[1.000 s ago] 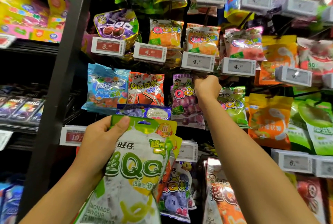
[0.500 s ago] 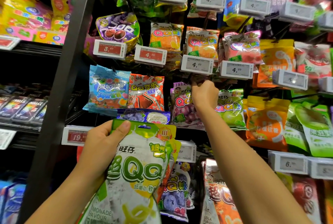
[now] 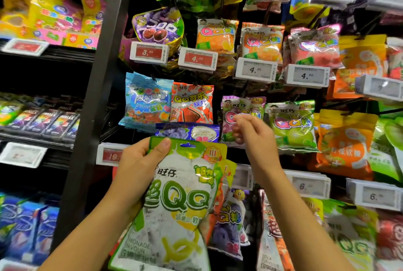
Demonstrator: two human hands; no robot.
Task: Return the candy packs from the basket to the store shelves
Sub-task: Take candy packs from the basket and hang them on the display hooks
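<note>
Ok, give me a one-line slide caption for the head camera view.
Left hand grips a green lemonade candy pack while the empty right hand hovers before hanging purple gummy packs.

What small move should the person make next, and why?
Probably bring the empty right hand down to the stack of packs; the left hand grips the green-and-white lemonade candy pack, with others behind it, none hung yet.
</note>
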